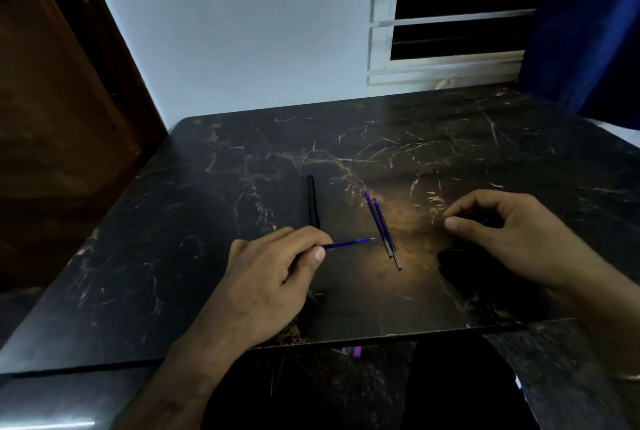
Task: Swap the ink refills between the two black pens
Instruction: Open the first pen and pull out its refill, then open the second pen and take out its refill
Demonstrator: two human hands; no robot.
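Note:
My left hand [273, 277] pinches a blue ink refill [349, 243] that points right, its tip near two other blue refills [382, 230] lying side by side on the table. A black pen [312, 202] lies upright on the dark marble table [242, 159], just beyond my left hand. My right hand [512, 232] hovers at the right with fingers curled around a small dark piece; a bit of blue [485, 221] shows between the fingers. What that piece is stays unclear.
The table's near edge [381, 336] runs just below my hands. A brown wooden door [52, 117] stands at the left, a barred window [450, 13] and a blue curtain [588, 31] at the back right. A small purple piece [357, 352] shows below the table edge.

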